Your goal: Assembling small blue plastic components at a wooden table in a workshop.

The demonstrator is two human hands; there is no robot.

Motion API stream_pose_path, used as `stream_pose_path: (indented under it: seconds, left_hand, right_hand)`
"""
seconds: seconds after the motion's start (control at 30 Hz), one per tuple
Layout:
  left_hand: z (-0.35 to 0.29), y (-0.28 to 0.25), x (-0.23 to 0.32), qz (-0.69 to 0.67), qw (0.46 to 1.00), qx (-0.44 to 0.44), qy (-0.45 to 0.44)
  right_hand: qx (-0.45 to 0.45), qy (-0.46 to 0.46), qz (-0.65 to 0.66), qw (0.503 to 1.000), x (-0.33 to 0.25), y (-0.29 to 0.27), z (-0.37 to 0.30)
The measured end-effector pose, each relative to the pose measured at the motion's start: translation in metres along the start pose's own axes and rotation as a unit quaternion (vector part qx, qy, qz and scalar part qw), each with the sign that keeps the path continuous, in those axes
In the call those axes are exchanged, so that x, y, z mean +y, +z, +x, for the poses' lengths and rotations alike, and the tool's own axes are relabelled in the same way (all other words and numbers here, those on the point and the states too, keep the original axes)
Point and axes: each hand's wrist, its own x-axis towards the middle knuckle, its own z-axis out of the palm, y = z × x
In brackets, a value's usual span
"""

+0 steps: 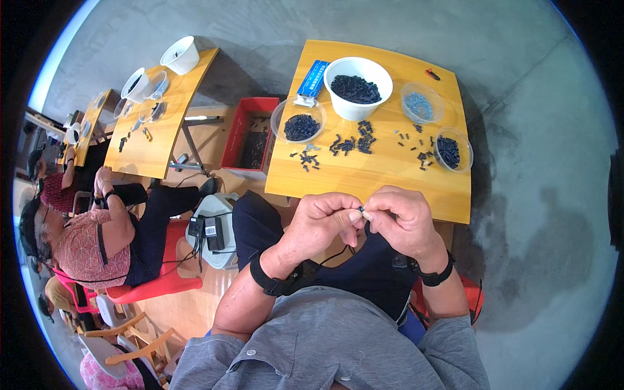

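My left hand [324,221] and my right hand [402,220] meet fingertip to fingertip just off the table's near edge. Pinched between them is a small black part [361,209], mostly covered by the fingers, so its exact kind cannot be made out. Closest on the wooden table [364,175] lie loose small black pieces [343,145], some in a cluster. A clear round tub of black pieces [301,127] stands at the left, with small grey bits [312,148] near it. At the right is another clear tub of small black pieces [448,151].
At the back stand a white bucket of black parts [354,88], a blue box [313,79], a tub of light-blue bits [418,106] and a red-and-black tool [432,75]. A red bin [247,133] is left of the table. Other people sit at tables further left.
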Motion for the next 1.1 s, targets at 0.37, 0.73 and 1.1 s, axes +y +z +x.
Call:
stream_pose_path:
  seconds: [0.37, 0.73, 1.1]
  left_hand:
    - [0.001, -0.003, -0.003, 0.011, 1.000, -0.011, -0.012]
    - [0.003, -0.008, -0.005, 0.002, 0.999, -0.017, -0.034]
    - [0.004, -0.016, -0.017, -0.017, 0.997, 0.002, -0.076]
  right_hand:
    - [-0.009, 0.028, 0.009, 1.000, 0.000, -0.001, 0.001]
    - [-0.027, 0.013, -0.002, 1.000, 0.008, -0.002, 0.001]
    - [-0.092, 0.007, -0.060, 0.994, 0.025, 0.003, 0.002]
